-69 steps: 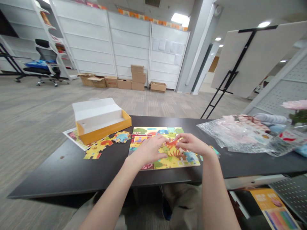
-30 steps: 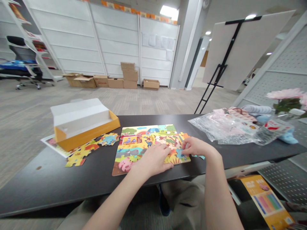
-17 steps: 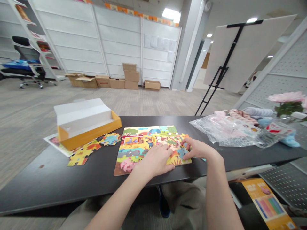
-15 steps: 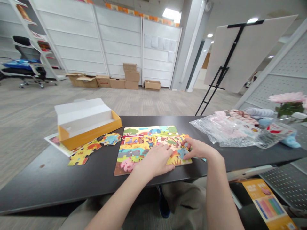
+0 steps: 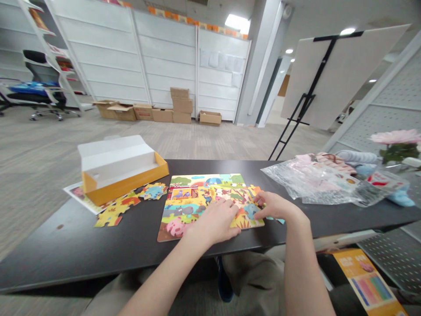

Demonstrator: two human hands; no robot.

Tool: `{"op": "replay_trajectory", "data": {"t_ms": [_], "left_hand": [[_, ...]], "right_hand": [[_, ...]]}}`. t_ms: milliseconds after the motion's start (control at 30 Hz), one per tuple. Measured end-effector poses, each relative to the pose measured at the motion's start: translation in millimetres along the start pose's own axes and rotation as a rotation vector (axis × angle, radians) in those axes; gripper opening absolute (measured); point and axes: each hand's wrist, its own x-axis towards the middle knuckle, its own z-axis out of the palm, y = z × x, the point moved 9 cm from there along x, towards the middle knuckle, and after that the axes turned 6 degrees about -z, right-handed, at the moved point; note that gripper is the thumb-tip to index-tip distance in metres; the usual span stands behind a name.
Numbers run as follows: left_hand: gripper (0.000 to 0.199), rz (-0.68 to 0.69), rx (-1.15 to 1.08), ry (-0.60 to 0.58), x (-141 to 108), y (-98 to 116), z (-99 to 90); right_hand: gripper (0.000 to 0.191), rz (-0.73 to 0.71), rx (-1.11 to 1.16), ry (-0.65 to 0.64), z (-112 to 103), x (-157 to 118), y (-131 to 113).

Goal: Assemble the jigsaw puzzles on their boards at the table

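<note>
A colourful jigsaw puzzle (image 5: 187, 210) with cartoon animals lies largely assembled on the dark table. My left hand (image 5: 220, 219) rests on its lower middle, fingers stretched out and palm down, covering part of the picture. At the puzzle's right edge, my right hand (image 5: 269, 206) has its thumb and fingers bent around a puzzle piece (image 5: 251, 211) with a blue animal on it. The fingers partly hide how the piece sits. Loose pieces show just beyond that hand, one of them light blue (image 5: 279, 220).
Left of the puzzle are more loose pieces (image 5: 112, 214), a printed sheet (image 5: 76, 193) and an open yellow box (image 5: 128, 182). Clear plastic bags (image 5: 312, 182) and a pink flower (image 5: 394, 136) are on the right. An easel (image 5: 301, 109) stands behind the table.
The view has shifted slightly. My right fingers have drawn a little closer around the piece at the right edge; my left hand stays on the puzzle.
</note>
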Motion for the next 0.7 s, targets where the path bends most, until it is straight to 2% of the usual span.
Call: {"op": "replay_trajectory", "data": {"t_ms": [400,500,600,700], "left_hand": [[0.036,-0.022,-0.029,-0.012,0.5,-1.7,0.0],[0.035,-0.020,-0.029,-0.013,0.7,-1.0,-0.5],[0.036,-0.013,-0.018,-0.018,0.6,-0.5,0.3],[0.037,-0.024,-0.014,-0.028,0.4,-1.4,1.2]], "right_hand": [[0.052,-0.026,0.152,-0.006,0.7,3.5,13.1],[0.048,-0.070,0.266,0.011,-0.9,1.9,18.8],[0.044,-0.123,0.426,-0.037,0.1,-4.2,21.7],[0.045,-0.194,0.517,-0.009,-9.7,-12.9,17.7]]}}
